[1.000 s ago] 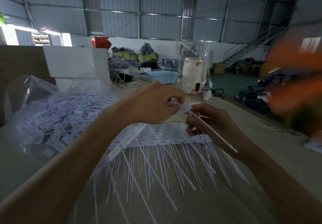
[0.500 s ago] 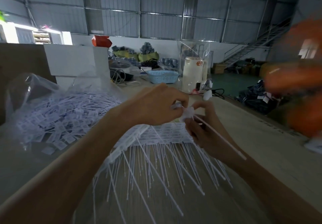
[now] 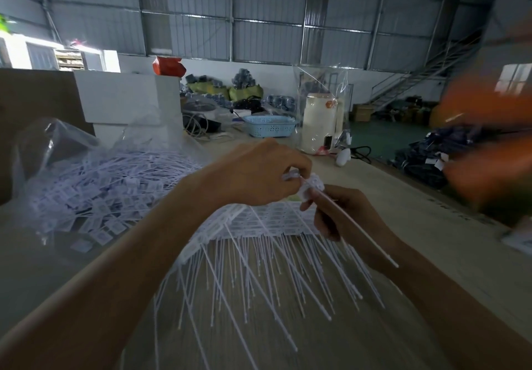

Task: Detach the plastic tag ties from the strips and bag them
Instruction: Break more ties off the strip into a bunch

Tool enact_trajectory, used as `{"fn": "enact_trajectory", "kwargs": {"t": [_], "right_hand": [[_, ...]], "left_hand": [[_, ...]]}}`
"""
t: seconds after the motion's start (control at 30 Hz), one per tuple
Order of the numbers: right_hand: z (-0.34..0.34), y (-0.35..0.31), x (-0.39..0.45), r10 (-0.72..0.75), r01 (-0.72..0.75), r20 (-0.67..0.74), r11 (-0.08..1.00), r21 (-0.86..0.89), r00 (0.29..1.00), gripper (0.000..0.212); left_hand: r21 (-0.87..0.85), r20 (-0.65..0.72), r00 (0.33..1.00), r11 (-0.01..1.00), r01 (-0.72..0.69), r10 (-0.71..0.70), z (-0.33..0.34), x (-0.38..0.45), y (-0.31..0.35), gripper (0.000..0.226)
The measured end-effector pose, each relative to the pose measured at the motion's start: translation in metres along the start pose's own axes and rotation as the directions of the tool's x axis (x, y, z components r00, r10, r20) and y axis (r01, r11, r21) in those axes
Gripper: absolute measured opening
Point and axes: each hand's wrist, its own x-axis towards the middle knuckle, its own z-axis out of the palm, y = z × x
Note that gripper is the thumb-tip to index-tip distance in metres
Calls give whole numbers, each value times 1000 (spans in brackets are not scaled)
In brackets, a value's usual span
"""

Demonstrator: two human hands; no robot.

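Observation:
A strip of white plastic tag ties hangs in front of me, its long thin tails fanning down over the wooden table. My left hand pinches the strip's upper end. My right hand grips one tie by its head, right beside the left fingers, and its tail slants down over my wrist. A clear plastic bag lies open at the left, with a heap of loose ties spilling from it.
White boxes stand behind the bag. Farther back are a blue basket, a cream canister and cables. A blurred orange shape fills the right edge, with dark bundles on the floor beyond the table.
My hands have stayed close together at the strip's top. The right hand has dropped slightly and the gripped tie's tail now slants further down and to the right.

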Motion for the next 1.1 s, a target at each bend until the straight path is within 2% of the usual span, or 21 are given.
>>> {"fn": "enact_trajectory", "kwargs": {"t": [0.07,0.2,0.27,0.37,0.47,0.53,0.67,0.77,0.87,0.97,1.1], "right_hand": [[1,0,1,36,-35,-31,999,37,999,34],[-4,-2,4,113,-70,-196,975,211,974,30],[-7,-6,3,141,-75,-176,939,335,974,29],[-2,-11,1,165,-139,-26,899,414,986,37],[3,-12,-2,126,-152,97,924,349,987,37],[4,-13,-3,117,-144,98,929,342,988,31],[-1,-19,-2,174,-160,28,818,552,984,25],[-4,-22,0,194,-142,-11,753,642,981,28],[-1,-22,-1,173,-134,-3,776,617,985,32],[1,-20,-1,135,-121,11,842,525,991,31],[0,-19,-2,6,9,-46,948,318,999,22]], "left_hand": [[19,-6,1000,1000,13,-13,0,0,-1,16],[-47,-14,1000,999,20,-21,5,-2,-2,52],[-152,1,999,988,33,-33,8,-1,2,58],[-247,6,999,969,33,-33,14,3,12,63],[-280,24,999,960,29,-23,19,5,20,62],[-278,45,998,959,46,-34,19,5,20,58],[-322,55,997,944,69,-54,11,3,8,31],[-243,50,997,967,72,-61,5,0,-1,31],[-116,23,998,992,57,-55,9,0,2,29],[34,-38,998,999,41,-39,11,2,5,13],[27,-46,998,999,34,-33,3,1,6,11]]}}
